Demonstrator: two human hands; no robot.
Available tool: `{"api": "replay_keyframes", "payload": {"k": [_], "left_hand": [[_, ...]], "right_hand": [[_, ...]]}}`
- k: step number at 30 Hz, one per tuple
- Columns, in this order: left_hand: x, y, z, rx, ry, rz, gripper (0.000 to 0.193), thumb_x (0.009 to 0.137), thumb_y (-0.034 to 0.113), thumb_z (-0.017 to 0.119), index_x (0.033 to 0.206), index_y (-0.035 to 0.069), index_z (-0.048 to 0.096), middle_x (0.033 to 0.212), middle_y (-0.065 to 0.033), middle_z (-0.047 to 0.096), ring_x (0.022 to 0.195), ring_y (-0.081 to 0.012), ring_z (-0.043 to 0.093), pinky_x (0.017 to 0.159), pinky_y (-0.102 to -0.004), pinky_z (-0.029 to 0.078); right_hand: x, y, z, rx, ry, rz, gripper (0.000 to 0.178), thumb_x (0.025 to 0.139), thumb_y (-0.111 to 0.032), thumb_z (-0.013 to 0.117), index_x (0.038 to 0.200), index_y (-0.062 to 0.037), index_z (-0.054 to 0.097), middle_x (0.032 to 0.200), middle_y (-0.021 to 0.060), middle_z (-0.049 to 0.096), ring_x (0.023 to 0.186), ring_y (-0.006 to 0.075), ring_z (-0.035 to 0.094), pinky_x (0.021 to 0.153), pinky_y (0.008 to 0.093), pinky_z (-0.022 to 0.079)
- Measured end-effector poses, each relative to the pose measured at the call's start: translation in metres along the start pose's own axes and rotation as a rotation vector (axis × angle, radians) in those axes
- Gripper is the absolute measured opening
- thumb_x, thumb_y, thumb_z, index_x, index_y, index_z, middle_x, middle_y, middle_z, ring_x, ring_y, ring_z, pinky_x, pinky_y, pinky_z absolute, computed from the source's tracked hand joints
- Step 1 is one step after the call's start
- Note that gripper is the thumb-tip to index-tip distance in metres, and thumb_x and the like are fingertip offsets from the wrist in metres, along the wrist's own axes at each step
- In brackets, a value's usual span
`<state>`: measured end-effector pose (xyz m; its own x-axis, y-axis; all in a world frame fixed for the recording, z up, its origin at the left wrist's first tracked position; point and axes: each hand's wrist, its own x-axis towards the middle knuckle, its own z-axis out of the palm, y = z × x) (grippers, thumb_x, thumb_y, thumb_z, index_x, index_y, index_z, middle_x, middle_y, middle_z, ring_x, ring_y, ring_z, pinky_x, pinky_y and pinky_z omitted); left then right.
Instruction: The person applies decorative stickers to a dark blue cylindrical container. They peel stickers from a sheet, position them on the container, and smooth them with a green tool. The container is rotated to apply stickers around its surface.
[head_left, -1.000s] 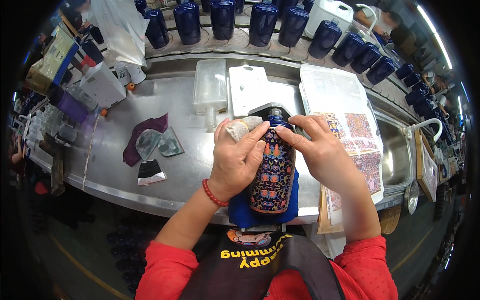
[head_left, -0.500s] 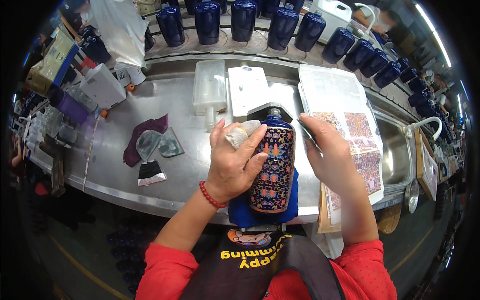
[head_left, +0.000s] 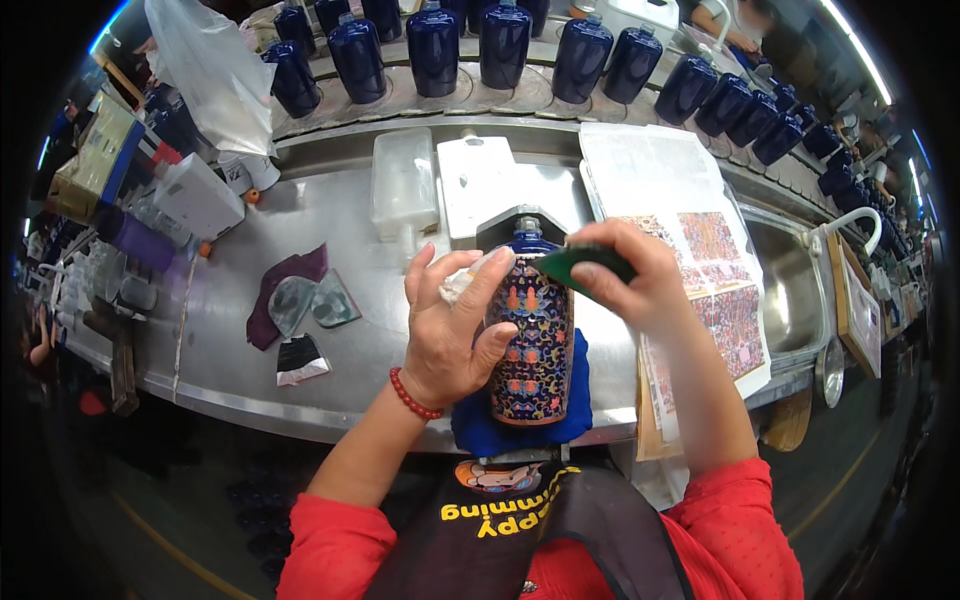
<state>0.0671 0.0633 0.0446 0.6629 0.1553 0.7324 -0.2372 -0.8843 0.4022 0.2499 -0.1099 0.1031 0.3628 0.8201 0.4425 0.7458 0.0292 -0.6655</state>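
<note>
A dark blue bottle (head_left: 530, 345) with a colourful floral pattern over its front lies tilted before me, its neck pointing away, on a blue cloth pad (head_left: 478, 432). My left hand (head_left: 445, 325) rests on its left side, fingers spread, with the thumb and forefinger touching the pattern. Pale cloth wraps (head_left: 457, 287) cover part of its fingers. In my right hand (head_left: 640, 268) is a green flat scraper (head_left: 562, 264), its pointed corner at the bottle's upper front, just below the shoulder. The fingers close over the scraper's far end.
Patterned print sheets (head_left: 725, 290) lie right, beside a sink (head_left: 790, 300). Plum cloth (head_left: 270, 310), two greenish pieces and a black-and-white piece lie left. A clear container (head_left: 403, 180) and white container (head_left: 475, 180) stand behind. Plain blue bottles (head_left: 435, 50) line a curved conveyor.
My right hand has come left, bringing the green scraper from beside the bottle onto its upper front. My left hand stays against the bottle. The conveyor bottles have shifted in view.
</note>
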Motion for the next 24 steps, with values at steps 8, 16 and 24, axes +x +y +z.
{"api": "replay_keyframes", "payload": {"k": [8,16,24], "left_hand": [[0.006,-0.003,0.001,-0.044,0.021,-0.034,0.054,0.103,0.042,0.054,0.136,-0.001,0.061,0.129,-0.01,0.068,0.117,-0.0296,0.057,0.116,-0.0543,0.027],[-0.001,-0.005,-0.001,-0.053,0.014,-0.069,0.054,0.104,0.039,0.051,0.138,-0.001,0.059,0.128,-0.0123,0.067,0.119,-0.0314,0.055,0.114,-0.0542,0.028],[-0.024,0.008,0.001,-0.068,-0.055,-0.18,0.056,0.106,0.042,0.048,0.142,0.001,0.058,0.133,-0.0151,0.064,0.125,-0.0362,0.046,0.114,-0.0465,0.029]], "right_hand": [[0.004,0.011,0.007,0.156,0.164,0.3,0.028,0.094,-0.017,0.073,0.116,-0.0015,0.067,0.098,0.0051,0.07,0.09,0.0103,0.064,0.079,0.0242,0.052],[-0.002,-0.012,0.005,0.255,0.028,0.254,0.021,0.091,-0.013,0.074,0.108,-0.0012,0.07,0.096,0.0077,0.073,0.088,0.0156,0.069,0.077,0.0281,0.054],[-0.025,-0.065,0.018,-0.148,-0.315,-0.514,0.028,0.077,-0.012,0.075,0.104,-0.0138,0.07,0.081,0.0022,0.052,0.078,0.0202,0.056,0.07,0.0352,0.043]]}}
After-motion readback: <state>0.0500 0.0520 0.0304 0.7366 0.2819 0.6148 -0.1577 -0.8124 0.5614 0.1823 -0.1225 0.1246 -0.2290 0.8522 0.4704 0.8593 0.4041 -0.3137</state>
